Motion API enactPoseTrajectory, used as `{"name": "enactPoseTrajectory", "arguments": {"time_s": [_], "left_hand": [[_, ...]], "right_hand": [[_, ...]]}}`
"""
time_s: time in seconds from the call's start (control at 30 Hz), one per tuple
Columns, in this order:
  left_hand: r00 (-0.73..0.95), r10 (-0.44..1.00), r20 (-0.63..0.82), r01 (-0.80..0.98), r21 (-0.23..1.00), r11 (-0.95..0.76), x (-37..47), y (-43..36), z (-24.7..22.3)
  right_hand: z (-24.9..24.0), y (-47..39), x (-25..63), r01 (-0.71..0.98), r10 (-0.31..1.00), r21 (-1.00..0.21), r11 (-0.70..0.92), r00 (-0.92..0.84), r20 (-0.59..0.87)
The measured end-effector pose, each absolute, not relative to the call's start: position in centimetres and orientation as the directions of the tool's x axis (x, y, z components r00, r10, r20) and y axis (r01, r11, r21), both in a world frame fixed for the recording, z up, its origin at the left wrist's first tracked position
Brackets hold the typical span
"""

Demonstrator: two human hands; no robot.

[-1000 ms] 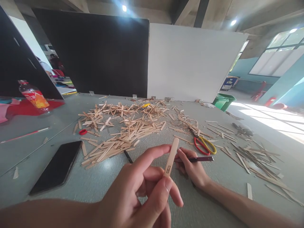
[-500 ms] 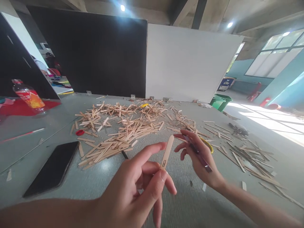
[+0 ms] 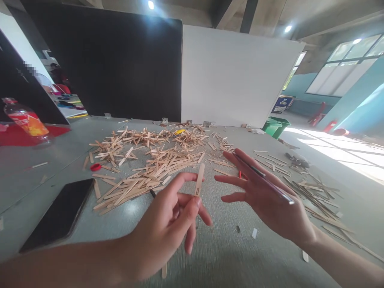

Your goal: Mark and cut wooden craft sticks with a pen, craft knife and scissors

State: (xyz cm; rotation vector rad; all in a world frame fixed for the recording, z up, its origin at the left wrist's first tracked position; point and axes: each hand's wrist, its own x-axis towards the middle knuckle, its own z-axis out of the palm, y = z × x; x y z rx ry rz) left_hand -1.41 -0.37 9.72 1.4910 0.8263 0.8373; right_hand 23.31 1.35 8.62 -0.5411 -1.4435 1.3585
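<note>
My left hand [image 3: 172, 218] pinches a flat wooden craft stick [image 3: 200, 176] near its lower end, between thumb and fingers, tilted upward. A small dark rectangle is marked on the stick close to the thumb. Beside it, my right hand [image 3: 261, 192] has its fingers stretched out, and a slim dark pen [image 3: 264, 175] lies along its thumb side, held in the hand. How the pen is gripped is partly hidden. Behind both hands spreads a heap of loose craft sticks [image 3: 168, 162] on the grey table [image 3: 222, 252].
A black phone [image 3: 58, 216] lies at the left, near a red ring-shaped cap [image 3: 96, 167]. Farther back stands a drink bottle [image 3: 27, 122]. Thin wooden strips [image 3: 318, 200] are scattered at the right. Black [image 3: 129, 68] and white panels [image 3: 237, 76] rise behind the table.
My right hand has moved right and its fingers have stretched out, the pen now lying along its upper side. My left hand has shifted slightly left with the craft stick.
</note>
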Motion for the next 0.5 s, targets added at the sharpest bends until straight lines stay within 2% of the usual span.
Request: {"name": "enactPoseTrajectory", "arguments": {"time_s": [0.1,0.2,0.37,0.5], "left_hand": [[0.493,0.87,0.003,0.066,0.997,-0.04,-1.45,-0.04,9.52],[0.481,0.876,-0.021,0.085,0.996,-0.022,-1.49,0.1,9.33],[0.474,0.88,-0.008,0.086,0.996,-0.038,-1.47,0.18,9.01],[0.473,0.881,-0.007,0.08,0.996,-0.035,-1.45,0.23,8.94]], "right_hand": [[8.72,1.65,23.37,-0.365,0.91,-0.925,0.108,-0.338,0.24],[8.83,1.68,23.24,-0.345,0.953,-0.938,0.005,-0.282,0.108],[8.75,1.25,22.96,-0.143,0.948,-0.988,0.06,-0.303,0.101],[8.85,0.77,22.95,0.043,0.937,-0.984,0.17,-0.316,0.148]]}}
